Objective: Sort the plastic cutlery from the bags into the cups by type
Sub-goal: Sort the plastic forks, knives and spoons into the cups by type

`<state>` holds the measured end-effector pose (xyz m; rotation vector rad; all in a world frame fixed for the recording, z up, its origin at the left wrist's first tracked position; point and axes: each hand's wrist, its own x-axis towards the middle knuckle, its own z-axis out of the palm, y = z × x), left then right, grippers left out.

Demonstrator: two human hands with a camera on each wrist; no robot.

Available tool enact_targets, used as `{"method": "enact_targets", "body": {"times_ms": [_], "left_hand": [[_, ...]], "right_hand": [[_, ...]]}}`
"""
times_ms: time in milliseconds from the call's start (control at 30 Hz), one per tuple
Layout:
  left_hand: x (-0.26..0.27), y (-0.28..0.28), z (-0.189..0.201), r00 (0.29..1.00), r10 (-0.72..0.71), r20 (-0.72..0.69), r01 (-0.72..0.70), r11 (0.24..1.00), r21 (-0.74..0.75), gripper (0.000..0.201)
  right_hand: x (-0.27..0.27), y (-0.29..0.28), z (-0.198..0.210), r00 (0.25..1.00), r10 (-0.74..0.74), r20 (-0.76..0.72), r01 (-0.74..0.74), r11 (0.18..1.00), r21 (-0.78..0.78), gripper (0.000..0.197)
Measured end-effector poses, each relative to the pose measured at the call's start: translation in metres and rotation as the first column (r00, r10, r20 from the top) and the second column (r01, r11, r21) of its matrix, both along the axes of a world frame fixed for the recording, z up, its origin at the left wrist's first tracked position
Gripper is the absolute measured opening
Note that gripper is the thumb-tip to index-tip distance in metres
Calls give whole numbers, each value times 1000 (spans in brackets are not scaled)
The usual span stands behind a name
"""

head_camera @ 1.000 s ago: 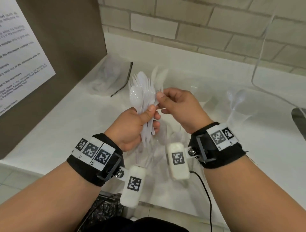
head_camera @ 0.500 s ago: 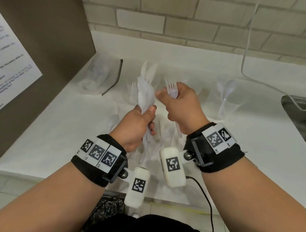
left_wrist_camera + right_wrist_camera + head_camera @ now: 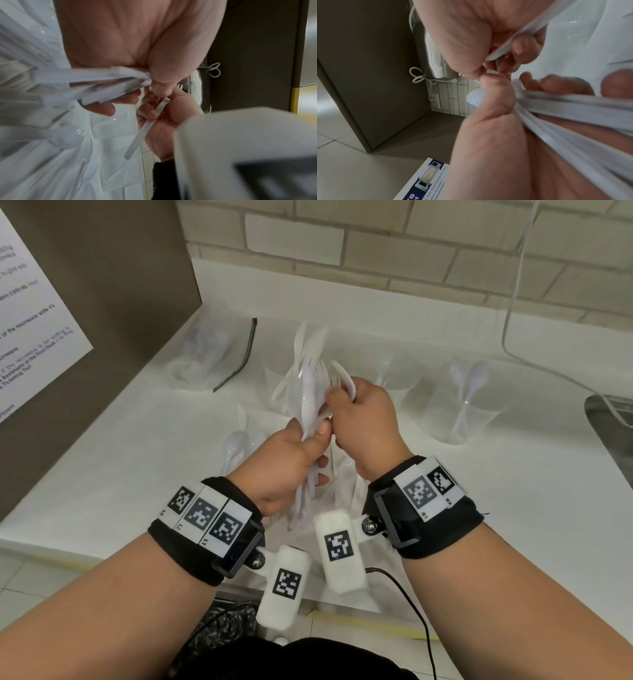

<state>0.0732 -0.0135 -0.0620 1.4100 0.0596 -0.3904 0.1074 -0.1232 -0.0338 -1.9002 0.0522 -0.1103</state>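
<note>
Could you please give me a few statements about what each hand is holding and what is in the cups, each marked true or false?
1. The left hand grips a bundle of white cutlery. True.
2. The right hand is empty. False: it holds forks.
3. The clear cup at the right holds spoons. True.
4. The plastic bag lies at the right beside the sink. False: it lies at the left, near the brown panel.
</note>
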Motion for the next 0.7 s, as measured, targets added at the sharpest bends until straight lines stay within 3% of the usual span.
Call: {"method": "enact_targets", "body": {"times_ms": [200, 400, 600, 700], "left_hand": [[-2, -5, -1, 998, 61, 1, -61, 998, -15, 25], [-4, -2, -1, 998, 49, 50, -46, 998, -51, 51], [-1, 2, 2, 973, 228, -39, -230, 971, -69, 29], [2, 6, 1, 969, 239, -56, -241, 970, -29, 26]], "right_hand": [[-2, 4, -1, 999, 0, 39, 0, 1000, -13, 21], [2, 3, -2, 1000, -25, -19, 26, 996, 84, 11], [-4, 6, 0, 999, -37, -28, 41, 986, 160, 11], [-5, 3, 5, 992, -124, 35, 115, 974, 195, 11]]}}
